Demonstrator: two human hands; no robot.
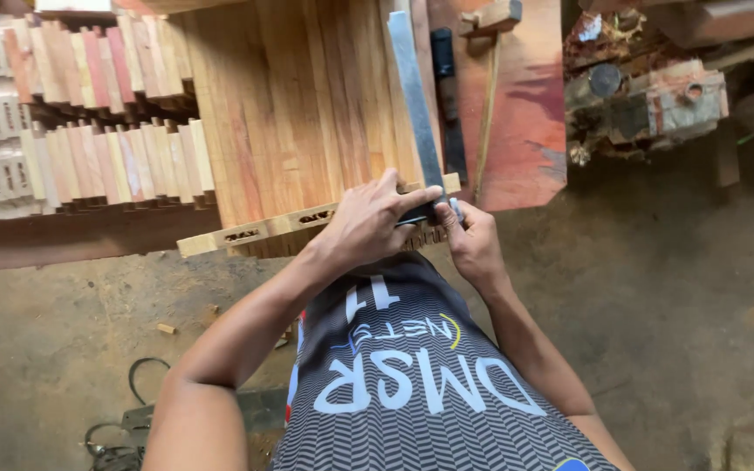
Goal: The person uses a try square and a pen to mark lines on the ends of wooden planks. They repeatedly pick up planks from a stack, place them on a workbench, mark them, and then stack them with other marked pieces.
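Steel rule (414, 96) lies on panel (298, 105), long axis running away from body; near end at panel's front edge; L hand (368, 222) presses it flat, R hand (473, 240) pinches its tip; both touching.

Pale orange-tan wooden board (298, 113), grey-and-black zigzag shirt (429, 392).

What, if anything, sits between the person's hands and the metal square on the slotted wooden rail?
Nothing visible does. The left hand already presses on the metal square at its near end, and the right hand pinches beside it, over the slotted wooden rail. The contact spot itself is hidden under the fingers.
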